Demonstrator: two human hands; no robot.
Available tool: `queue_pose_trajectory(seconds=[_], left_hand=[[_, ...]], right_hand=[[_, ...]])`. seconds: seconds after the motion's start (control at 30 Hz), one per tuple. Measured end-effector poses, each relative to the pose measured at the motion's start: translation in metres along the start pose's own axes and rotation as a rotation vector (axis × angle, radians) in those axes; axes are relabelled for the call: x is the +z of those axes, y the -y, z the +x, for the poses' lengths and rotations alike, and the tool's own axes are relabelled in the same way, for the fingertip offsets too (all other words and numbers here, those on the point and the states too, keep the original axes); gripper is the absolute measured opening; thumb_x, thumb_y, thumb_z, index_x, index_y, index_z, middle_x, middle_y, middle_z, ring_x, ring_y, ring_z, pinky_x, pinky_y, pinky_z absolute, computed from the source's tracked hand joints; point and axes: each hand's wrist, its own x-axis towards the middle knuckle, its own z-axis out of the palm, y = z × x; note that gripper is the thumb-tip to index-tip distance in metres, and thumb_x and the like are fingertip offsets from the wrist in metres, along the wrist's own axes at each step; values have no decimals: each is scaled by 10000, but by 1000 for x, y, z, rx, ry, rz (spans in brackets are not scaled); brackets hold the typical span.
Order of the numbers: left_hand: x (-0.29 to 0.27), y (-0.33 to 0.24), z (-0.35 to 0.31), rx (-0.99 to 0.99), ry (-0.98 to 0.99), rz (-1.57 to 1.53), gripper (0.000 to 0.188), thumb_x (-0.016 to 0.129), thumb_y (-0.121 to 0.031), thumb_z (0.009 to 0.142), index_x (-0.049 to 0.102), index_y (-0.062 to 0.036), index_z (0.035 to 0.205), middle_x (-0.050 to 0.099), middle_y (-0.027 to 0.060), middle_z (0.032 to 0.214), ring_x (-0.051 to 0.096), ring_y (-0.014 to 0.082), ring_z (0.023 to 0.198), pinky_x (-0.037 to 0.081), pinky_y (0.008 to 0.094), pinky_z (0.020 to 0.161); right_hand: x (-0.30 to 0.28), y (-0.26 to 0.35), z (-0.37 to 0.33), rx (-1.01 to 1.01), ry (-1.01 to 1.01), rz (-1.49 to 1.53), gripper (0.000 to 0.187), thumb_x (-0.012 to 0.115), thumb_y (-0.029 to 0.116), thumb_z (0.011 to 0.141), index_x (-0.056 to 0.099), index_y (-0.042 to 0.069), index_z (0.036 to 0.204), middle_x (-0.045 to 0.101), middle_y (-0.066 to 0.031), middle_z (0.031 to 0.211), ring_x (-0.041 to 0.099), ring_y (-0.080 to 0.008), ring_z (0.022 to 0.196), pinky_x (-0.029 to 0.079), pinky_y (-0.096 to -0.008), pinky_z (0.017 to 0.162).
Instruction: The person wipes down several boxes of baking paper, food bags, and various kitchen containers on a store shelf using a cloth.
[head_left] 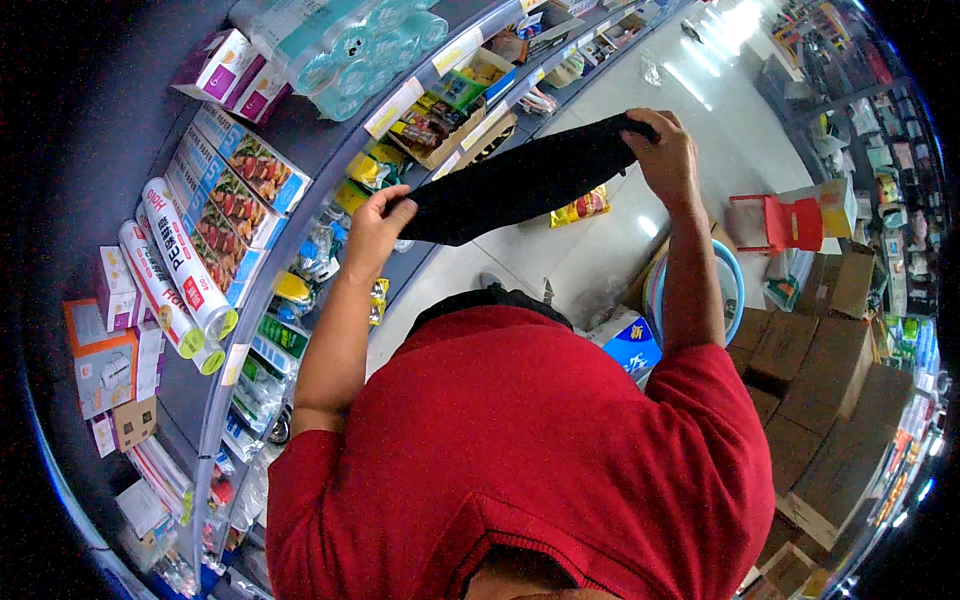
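A long piece of black cloth (pixel 530 185) is stretched between my two hands, out in front of my chest. My left hand (pixel 376 230) pinches its left end, with the thumb on top. At the other end, farther out and to the right, my right hand (pixel 664 158) grips the upper corner between thumb and fingers. The cloth hangs over the shelf edge and the floor. What kind of article it is, I cannot tell. A yellow and red packet (pixel 580 207) shows on the floor beneath its lower edge.
Shelves on my left carry shrink-wrapped bottles (pixel 365 55), flat boxes with food pictures (pixel 232 190) and rolls of film (pixel 182 262). To my right are a blue-rimmed tub (pixel 737 290), a red box (pixel 757 222) and stacked cardboard cartons (pixel 825 375). A blue package (pixel 630 340) sits near my body.
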Motion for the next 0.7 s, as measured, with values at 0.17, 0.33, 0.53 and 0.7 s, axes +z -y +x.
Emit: queue_pose_trajectory(seconds=[0.17,0.33,0.53,0.7], left_hand=[[5,-20,3,111,106,629,269,720,-221,730,652,-58,933,618,163,1012,596,302,882,458,369,811],[14,-2,32,682,-95,706,199,623,-169,785,585,5,698,603,202,1011,587,343,906,449,451,779],[32,-31,33,327,67,583,265,606,-212,820,553,21,936,622,230,796,599,404,734,486,429,655],[35,-30,22,445,273,622,365,670,-271,789,595,5,1017,615,222,901,598,386,828,482,405,703]], right_hand=[[23,-27,4,-268,-184,-226,210,666,186,784,659,51,944,629,-143,996,625,-289,886,491,-353,776],[34,-21,38,30,28,-38,273,599,290,833,632,63,979,638,-208,923,612,-386,877,478,-441,766],[40,-1,77,13,-193,1,349,569,367,831,620,70,1008,631,-219,959,594,-402,933,473,-462,791],[44,2,81,-8,-240,-12,335,591,324,825,631,40,998,645,-212,901,632,-353,863,492,-401,762]])
